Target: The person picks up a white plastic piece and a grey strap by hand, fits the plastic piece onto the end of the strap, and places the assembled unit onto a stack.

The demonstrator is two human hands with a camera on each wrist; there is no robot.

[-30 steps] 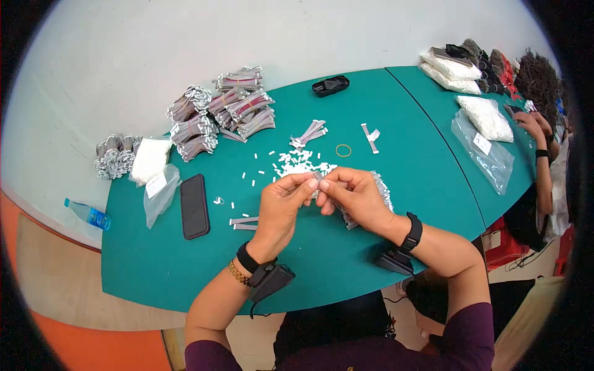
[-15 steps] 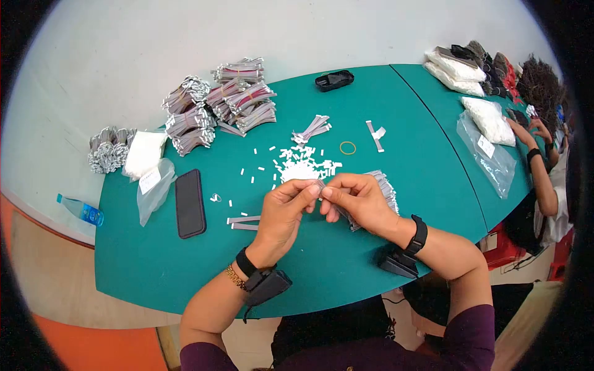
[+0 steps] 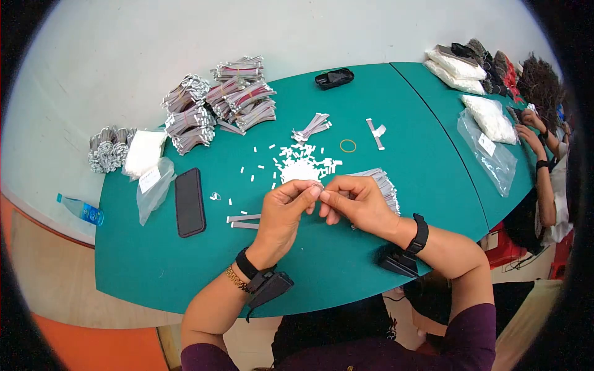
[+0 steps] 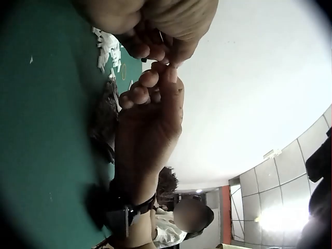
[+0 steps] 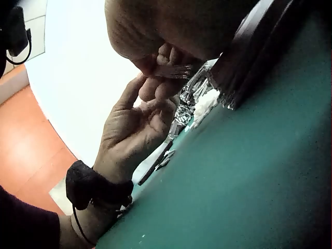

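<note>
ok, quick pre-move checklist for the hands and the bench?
1. Strip in right hand: ok, the right wrist view shows it under the fingers.
2. Left hand pinch: ok, thumb and fingertips closed on the strip by the right hand's fingertips.
3. Strip end seated right: cannot tell, fingers cover it.
4. Tabs near: ok, pile just beyond the hands.
5. Tabs all gathered: not ok, several lie scattered left of the pile.
6. Phone out of the way: ok, apart from the left hand, on its left.
</note>
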